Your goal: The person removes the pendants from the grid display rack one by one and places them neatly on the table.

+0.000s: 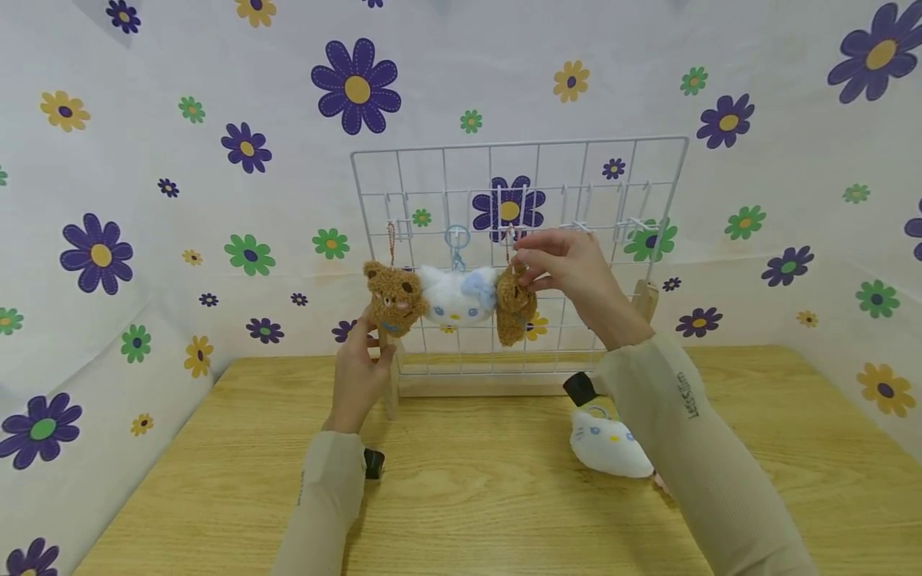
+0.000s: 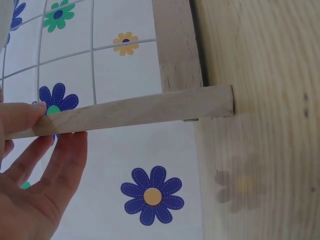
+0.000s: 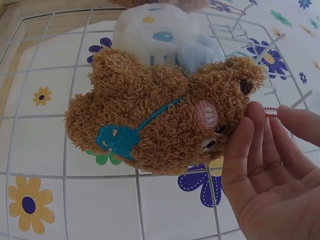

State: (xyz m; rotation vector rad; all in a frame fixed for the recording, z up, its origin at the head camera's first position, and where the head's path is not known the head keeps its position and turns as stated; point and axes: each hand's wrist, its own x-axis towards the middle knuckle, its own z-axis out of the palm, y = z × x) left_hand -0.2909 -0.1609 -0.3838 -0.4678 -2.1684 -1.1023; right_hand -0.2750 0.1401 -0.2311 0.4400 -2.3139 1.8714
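Observation:
A white wire grid rack stands on wooden feet, with plush keychains hanging in a row. My right hand pinches the red ball chain of a brown bear plush close to a hook, fingertips against the bear's head. This bear carries a small blue embroidered bag. To its left hang a white cat plush with a blue bow and another brown bear plush. My left hand grips the wooden side post of the rack, thumb on one side and fingers on the other.
On the table beneath my right forearm lies another white cat plush, partly covered by the sleeve. Bare hooks project from the right side of the rack. A flower-printed cloth hangs behind the table.

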